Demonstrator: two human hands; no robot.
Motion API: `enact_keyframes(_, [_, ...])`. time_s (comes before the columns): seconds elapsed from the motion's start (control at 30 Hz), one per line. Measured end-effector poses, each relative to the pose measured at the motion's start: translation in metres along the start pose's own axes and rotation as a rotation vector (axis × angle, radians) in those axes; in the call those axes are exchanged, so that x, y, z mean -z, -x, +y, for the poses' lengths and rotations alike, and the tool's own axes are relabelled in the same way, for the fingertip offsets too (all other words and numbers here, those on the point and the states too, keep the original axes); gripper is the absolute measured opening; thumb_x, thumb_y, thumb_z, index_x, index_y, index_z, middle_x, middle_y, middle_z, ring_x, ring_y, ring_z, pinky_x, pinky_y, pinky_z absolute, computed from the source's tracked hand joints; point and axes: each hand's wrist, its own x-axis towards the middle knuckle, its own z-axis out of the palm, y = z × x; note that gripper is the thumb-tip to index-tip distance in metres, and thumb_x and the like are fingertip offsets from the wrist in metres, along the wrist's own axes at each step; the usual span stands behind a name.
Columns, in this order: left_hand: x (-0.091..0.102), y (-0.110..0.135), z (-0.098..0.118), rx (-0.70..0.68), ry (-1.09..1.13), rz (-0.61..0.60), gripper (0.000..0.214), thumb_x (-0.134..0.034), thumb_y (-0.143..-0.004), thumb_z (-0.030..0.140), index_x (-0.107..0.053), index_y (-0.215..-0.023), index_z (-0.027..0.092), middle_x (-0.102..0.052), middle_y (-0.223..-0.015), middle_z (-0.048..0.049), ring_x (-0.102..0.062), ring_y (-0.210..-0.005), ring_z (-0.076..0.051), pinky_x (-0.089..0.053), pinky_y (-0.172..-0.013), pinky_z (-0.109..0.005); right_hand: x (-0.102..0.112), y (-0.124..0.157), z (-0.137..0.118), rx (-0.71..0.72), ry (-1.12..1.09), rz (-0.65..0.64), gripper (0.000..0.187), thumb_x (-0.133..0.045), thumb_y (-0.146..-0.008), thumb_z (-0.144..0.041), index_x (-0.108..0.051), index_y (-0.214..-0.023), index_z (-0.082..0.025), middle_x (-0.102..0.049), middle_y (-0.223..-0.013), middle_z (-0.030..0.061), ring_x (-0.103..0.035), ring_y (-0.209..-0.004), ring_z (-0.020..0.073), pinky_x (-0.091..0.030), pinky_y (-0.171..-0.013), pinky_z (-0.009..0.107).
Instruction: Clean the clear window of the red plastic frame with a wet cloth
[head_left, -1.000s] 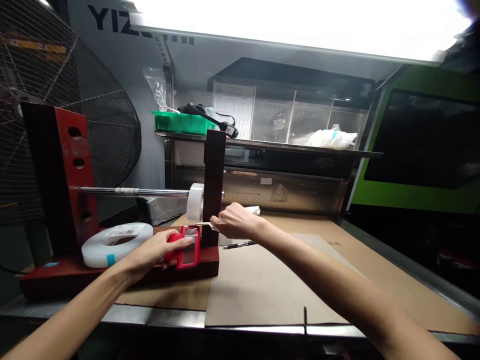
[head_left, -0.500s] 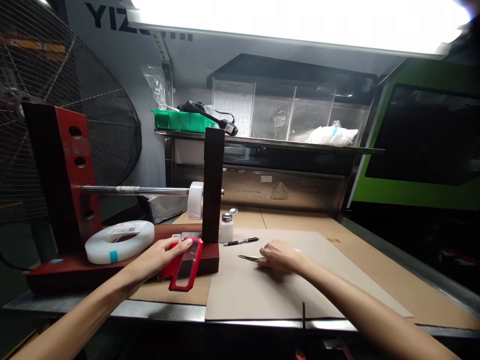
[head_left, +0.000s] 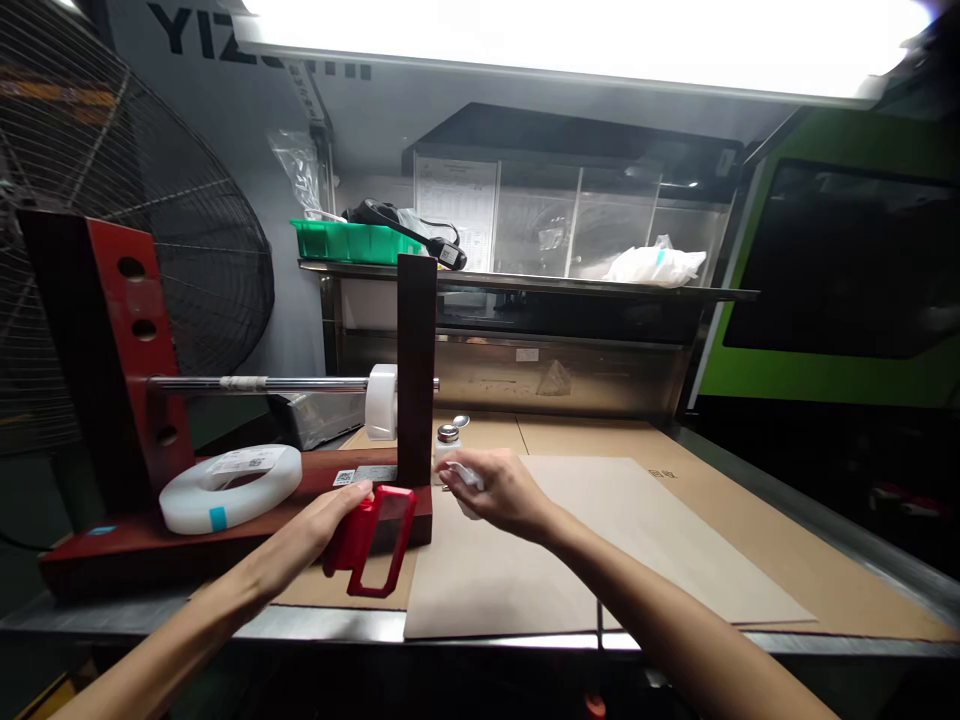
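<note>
My left hand (head_left: 337, 520) is closed on a red plastic frame (head_left: 409, 520) with a rectangular opening, held up before the wooden stand's base. My right hand (head_left: 502, 490) is closed on a crumpled white wipe (head_left: 466, 475), cloth or paper I cannot tell. It is just in front of a small white bottle (head_left: 448, 448) with a metal top, its lid flipped up. Whether the wipe touches the bottle is unclear. My right hand hides most of what lies behind it, the pen's spot included.
A dark red stand (head_left: 416, 370) carries a metal rod (head_left: 315, 384) with a narrow white roll (head_left: 381, 402). On its base lies a large tape roll (head_left: 232, 490). Flat cardboard (head_left: 600, 540) covers the bench. Above are a shelf (head_left: 562, 284) and green bin (head_left: 330, 240); left, a fan (head_left: 202, 210).
My right hand has moved left from the cardboard to the bottle, and a white wipe now shows in it. The pointed metal tool by its fingers is out of sight. My left hand still holds the frame.
</note>
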Motion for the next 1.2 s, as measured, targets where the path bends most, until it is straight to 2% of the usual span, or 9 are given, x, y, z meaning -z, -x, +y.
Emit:
enact_keyframes(0.2, [0.009, 0.011, -0.002, -0.262, -0.268, 0.025, 0.036, -0.039, -0.081, 0.056, -0.046, -0.063, 0.026, -0.051, -0.066, 0.0005, -0.045, -0.064, -0.021, -0.035, -0.063, -0.032, -0.007, -0.010, -0.012, -0.350, -0.610, -0.277, 0.024, -0.066, -0.076, -0.038, -0.068, -0.077, -0.014, -0.055, -0.060, -0.0026, -0.048, -0.052, 0.0071, -0.037, -0.046, 0.018])
enact_keyframes(0.43, [0.017, 0.018, -0.006, -0.491, -0.533, 0.016, 0.031, -0.037, -0.086, 0.047, -0.056, -0.073, 0.026, -0.055, -0.077, -0.0025, -0.053, -0.073, -0.022, -0.037, -0.070, -0.033, -0.020, -0.006, -0.014, -0.264, -0.781, -0.363, 0.032, -0.073, -0.068, -0.045, -0.067, -0.074, -0.014, -0.055, -0.060, -0.0030, -0.046, -0.053, 0.0064, -0.038, -0.048, 0.017])
enact_keyframes(0.5, [0.020, 0.018, -0.008, -0.499, -0.480, 0.081, 0.030, -0.038, -0.085, 0.049, -0.057, -0.086, 0.027, -0.058, -0.092, -0.0046, -0.055, -0.088, -0.024, -0.039, -0.080, -0.033, -0.024, -0.007, -0.016, -0.156, -0.709, -0.317, 0.027, -0.070, -0.072, -0.040, -0.067, -0.076, -0.013, -0.057, -0.061, -0.0022, -0.048, -0.054, 0.0070, -0.038, -0.050, 0.018])
enact_keyframes(0.6, [0.024, 0.014, -0.011, -0.264, -0.219, 0.282, 0.042, -0.042, -0.079, 0.060, -0.052, -0.105, 0.028, -0.058, -0.111, -0.0061, -0.054, -0.104, -0.028, -0.039, -0.091, -0.036, -0.029, -0.010, -0.019, 0.039, -0.432, -0.224, 0.017, -0.062, -0.080, -0.031, -0.068, -0.079, -0.014, -0.063, -0.066, 0.0000, -0.051, -0.056, 0.0084, -0.038, -0.053, 0.019])
enact_keyframes(0.7, [0.025, 0.004, -0.016, -0.054, -0.079, 0.321, 0.054, -0.040, -0.076, 0.067, -0.049, -0.105, 0.023, -0.064, -0.092, -0.0073, -0.063, -0.082, -0.028, -0.050, -0.074, -0.039, -0.035, -0.014, -0.018, 0.261, -0.062, -0.157, 0.011, -0.058, -0.080, -0.021, -0.068, -0.083, -0.018, -0.068, -0.076, 0.0012, -0.055, -0.064, 0.0101, -0.035, -0.056, 0.020])
enact_keyframes(0.83, [0.021, -0.012, -0.025, 0.003, -0.021, 0.281, 0.050, -0.042, -0.075, 0.061, -0.049, -0.102, 0.020, -0.056, -0.054, 0.0008, -0.059, -0.049, -0.021, -0.048, -0.044, -0.032, -0.048, -0.019, -0.012, 0.379, 0.231, -0.179, 0.014, -0.054, -0.082, -0.021, -0.067, -0.088, -0.021, -0.070, -0.080, 0.0012, -0.055, -0.063, 0.0106, -0.027, -0.051, 0.023])
enact_keyframes(0.93, [0.023, -0.020, -0.029, -0.006, -0.066, 0.321, 0.038, -0.044, -0.074, 0.047, -0.050, -0.099, 0.019, -0.053, -0.052, 0.0025, -0.056, -0.045, -0.020, -0.044, -0.038, -0.029, -0.057, -0.026, -0.006, 0.226, -0.001, -0.158, 0.010, -0.060, -0.080, -0.025, -0.069, -0.081, -0.021, -0.069, -0.077, 0.0010, -0.056, -0.065, 0.0114, -0.030, -0.054, 0.022])
enact_keyframes(1.1, [0.032, -0.023, -0.028, -0.041, -0.222, 0.438, 0.032, -0.037, -0.077, 0.043, -0.051, -0.099, 0.024, -0.060, -0.066, -0.0002, -0.058, -0.051, -0.021, -0.046, -0.043, -0.030, -0.064, -0.047, 0.007, -0.386, -0.661, 0.065, 0.027, -0.063, -0.076, -0.043, -0.065, -0.071, -0.016, -0.052, -0.055, -0.0040, -0.044, -0.052, 0.0090, -0.033, -0.050, 0.020])
enact_keyframes(1.2, [0.033, -0.022, -0.025, -0.068, -0.301, 0.477, 0.031, -0.035, -0.079, 0.044, -0.053, -0.097, 0.025, -0.062, -0.068, -0.0006, -0.059, -0.056, -0.022, -0.045, -0.051, -0.032, -0.066, -0.060, 0.011, -0.487, -0.745, 0.061, 0.033, -0.057, -0.080, -0.048, -0.063, -0.073, -0.016, -0.038, -0.046, -0.0078, -0.031, -0.042, 0.0066, -0.024, -0.041, 0.020])
